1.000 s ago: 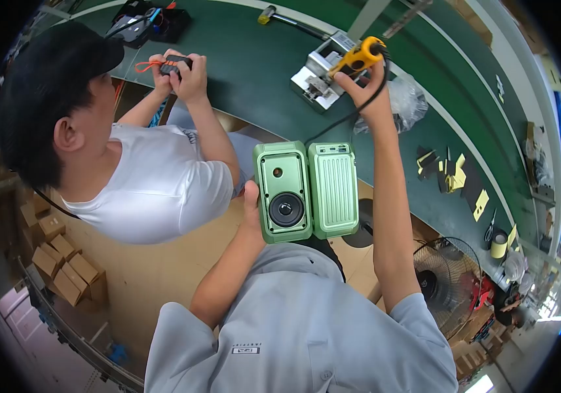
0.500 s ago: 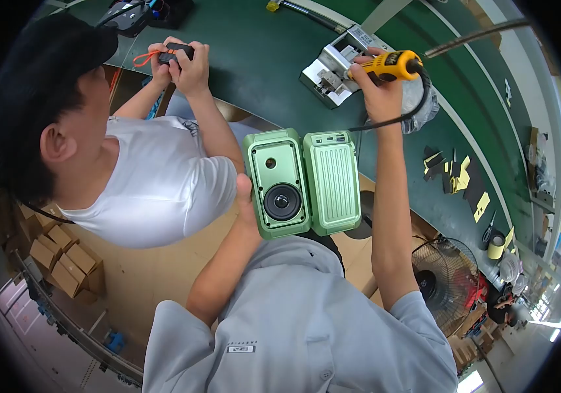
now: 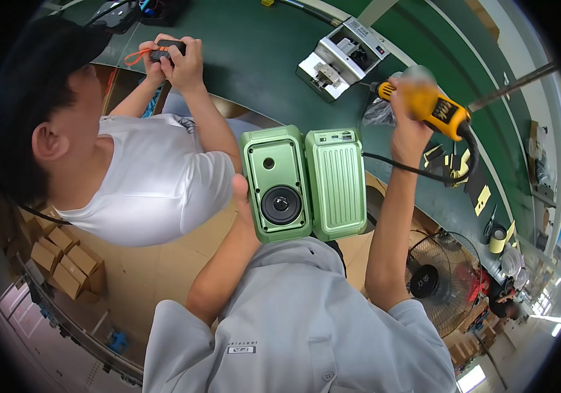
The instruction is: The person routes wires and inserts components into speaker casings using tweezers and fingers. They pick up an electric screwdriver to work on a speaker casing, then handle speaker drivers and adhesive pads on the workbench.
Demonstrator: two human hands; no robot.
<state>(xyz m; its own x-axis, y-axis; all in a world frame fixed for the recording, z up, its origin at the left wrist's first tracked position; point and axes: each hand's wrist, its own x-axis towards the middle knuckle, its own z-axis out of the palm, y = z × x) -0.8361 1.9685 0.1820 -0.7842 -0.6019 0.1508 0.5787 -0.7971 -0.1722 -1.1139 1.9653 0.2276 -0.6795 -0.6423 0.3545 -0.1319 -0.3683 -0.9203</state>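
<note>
My left hand (image 3: 243, 200) grips a green speaker (image 3: 272, 180) from its left side; most of its fingers are hidden underneath. A round black speaker cone (image 3: 281, 205) and a small hole show on its front. Right beside it is a ribbed green case (image 3: 337, 187) with ports along the top edge; whether the two are joined I cannot tell. Wrapped round a yellow electric screwdriver (image 3: 449, 118) is my right hand (image 3: 411, 134), over the bench. The driver's tip points left, close to a metal screw feeder (image 3: 342, 56). A black cord trails from its rear.
To the left, a co-worker's hands (image 3: 179, 60) hold a small black device with an orange loop. Black and yellow pieces (image 3: 454, 164), scissors (image 3: 490, 223) and a tape roll (image 3: 497, 239) lie on the green bench (image 3: 247, 72). A floor fan (image 3: 424, 280) stands at the right.
My right hand has drawn the screwdriver right and back, away from the screw feeder. The green speaker stays nearly in place in my left hand.
</note>
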